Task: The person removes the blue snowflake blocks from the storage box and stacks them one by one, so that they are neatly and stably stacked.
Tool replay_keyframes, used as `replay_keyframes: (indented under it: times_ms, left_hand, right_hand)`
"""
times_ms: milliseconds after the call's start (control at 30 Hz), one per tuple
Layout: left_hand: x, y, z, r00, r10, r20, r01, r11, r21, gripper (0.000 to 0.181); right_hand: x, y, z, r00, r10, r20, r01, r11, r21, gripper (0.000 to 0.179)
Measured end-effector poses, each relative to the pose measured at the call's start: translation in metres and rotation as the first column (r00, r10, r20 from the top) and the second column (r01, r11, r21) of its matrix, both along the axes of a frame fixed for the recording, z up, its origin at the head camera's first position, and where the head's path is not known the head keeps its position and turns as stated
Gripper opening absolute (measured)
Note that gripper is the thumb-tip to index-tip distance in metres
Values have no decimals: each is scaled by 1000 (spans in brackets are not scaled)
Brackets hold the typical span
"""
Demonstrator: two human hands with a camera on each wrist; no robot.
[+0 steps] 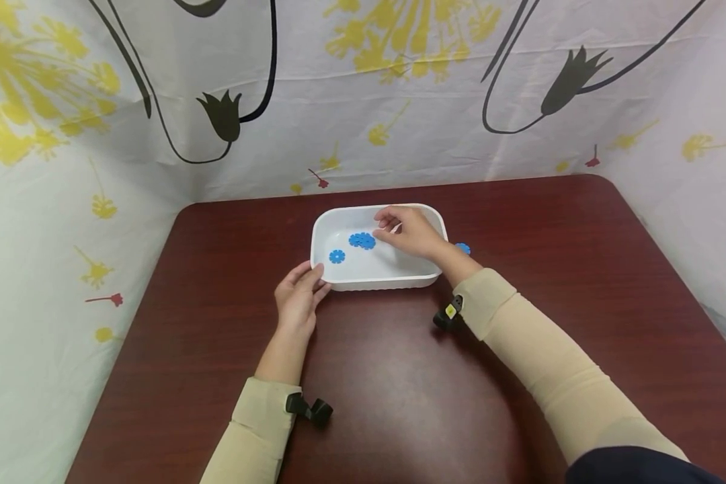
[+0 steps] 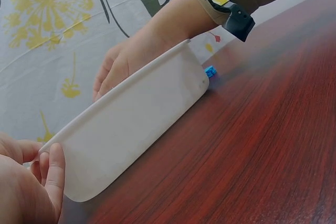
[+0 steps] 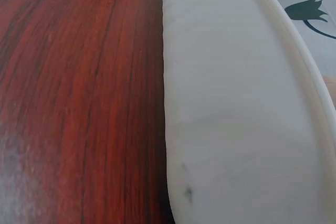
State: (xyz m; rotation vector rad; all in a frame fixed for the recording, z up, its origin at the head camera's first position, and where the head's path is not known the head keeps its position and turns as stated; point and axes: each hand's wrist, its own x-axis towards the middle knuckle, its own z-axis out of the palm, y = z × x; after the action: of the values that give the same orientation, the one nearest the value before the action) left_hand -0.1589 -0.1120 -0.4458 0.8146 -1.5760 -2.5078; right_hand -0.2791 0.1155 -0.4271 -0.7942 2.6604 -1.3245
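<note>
A white plastic tray (image 1: 375,284) stands on the table. My left hand (image 1: 298,299) grips its near left corner, thumb over the rim and fingers against the outer wall. My right hand (image 1: 408,232) reaches over the right side into the tray, its fingers loosely bent and thumb apart, with nothing showing between them. Beside its fingertips lies a small cluster of blue snowflake-shaped discs (image 1: 363,240), overlapping one another. A single blue disc (image 1: 337,256) lies apart toward the left corner. In the left wrist view the tray wall (image 2: 131,124) hides the discs inside.
Outside the tray on the right is another blue piece (image 1: 462,249), partly behind my right forearm; it also shows in the left wrist view. The dark red wooden table (image 1: 375,376) meets a patterned cloth (image 1: 363,101) at the back.
</note>
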Motion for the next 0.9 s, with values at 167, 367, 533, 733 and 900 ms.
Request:
replay_keyframes:
  times_ms: [167,367,533,733,900]
  left_hand:
    - [1,-1,1,1000,-4,2,4,1000,-11,37]
    - [0,0,1,1000,-9,8,10,1000,-5,37]
    - [0,0,2,1000,-7,16,7,1000,5,36]
    - [-1,0,2,1000,2,12,-3,1000,19,35]
    - [-1,0,3,1000,-1,16,0,1000,16,35]
  right_hand:
    - [-1,-7,-1,1000,31,-7,-31,1000,6,33]
    - [-3,-10,-6,998,65,-3,-65,998,20,33]
    - [-4,-8,-11,996,88,13,-89,993,71,35]
    - [-3,-6,-15,993,105,46,-110,986,127,35]
    - [-3,-7,-16,991,131,32,-135,975,176,33]
